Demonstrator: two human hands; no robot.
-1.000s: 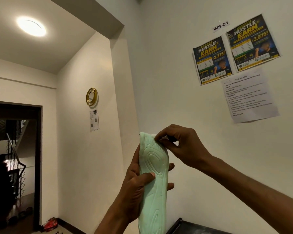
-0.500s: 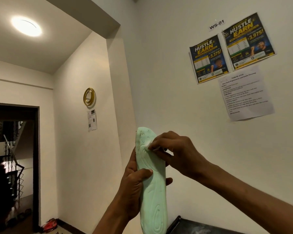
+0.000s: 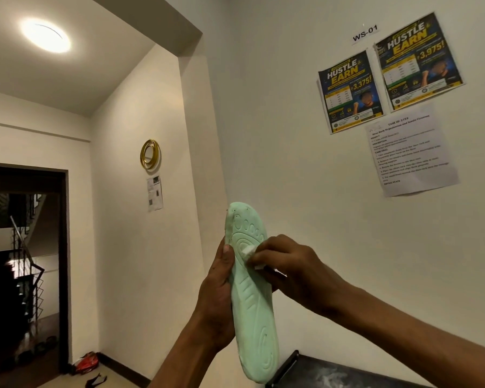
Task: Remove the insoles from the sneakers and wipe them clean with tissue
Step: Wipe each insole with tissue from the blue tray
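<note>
A pale green insole (image 3: 254, 312) stands upright in front of me, its moulded underside facing me and its toe end up. My left hand (image 3: 219, 289) grips its left edge at mid-length, thumb along the rim and fingers behind. My right hand (image 3: 289, 264) pinches a small wad of white tissue (image 3: 249, 252) and presses it against the forefoot part of the insole. No sneaker is in view.
A dark table corner (image 3: 294, 362) shows at the bottom right, below the insole. The white wall behind carries two posters (image 3: 389, 71) and a task sheet (image 3: 412, 152). A dark doorway to a stairwell (image 3: 23, 261) opens at left, with red footwear (image 3: 86, 362) on the floor.
My right hand has slid the tissue down from the toe tip to the forefoot. My left thumb has come off the insole's face onto its edge.
</note>
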